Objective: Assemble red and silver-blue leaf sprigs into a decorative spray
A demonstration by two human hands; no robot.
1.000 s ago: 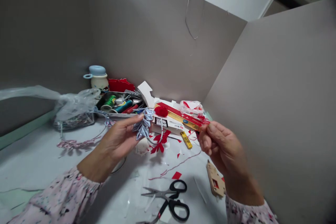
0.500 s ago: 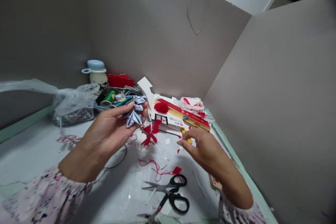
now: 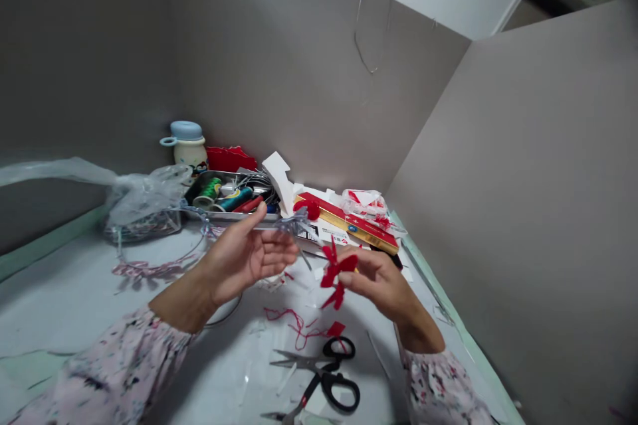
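My left hand (image 3: 252,255) is open, palm up, fingers stretched out. Just beyond its fingertips is a blurred silvery-blue ribbon piece (image 3: 294,222) with a thin band below it; whether the hand touches it I cannot tell. My right hand (image 3: 381,279) pinches a red flower-like piece (image 3: 336,271) with pointed petals between thumb and fingers. A trace of yellow shows by those fingers, mostly hidden. Below the hands lie black-handled scissors (image 3: 323,366), red thread (image 3: 299,327) and a small red scrap (image 3: 335,329).
A metal tray (image 3: 232,216) holds thread spools and tools. Left of it sit a plastic bag (image 3: 144,202), a bottle (image 3: 188,146) and a ribbon-trimmed ring (image 3: 149,270). A red-and-gold box (image 3: 356,222) lies at the back right. Grey partitions (image 3: 309,80) stand behind. Pliers (image 3: 286,415) lie at the front.
The silvery-blue ribbon piece has left my left palm and sits farther right, beyond the fingers, which have straightened. My right hand has picked up the red flower-like piece from the table.
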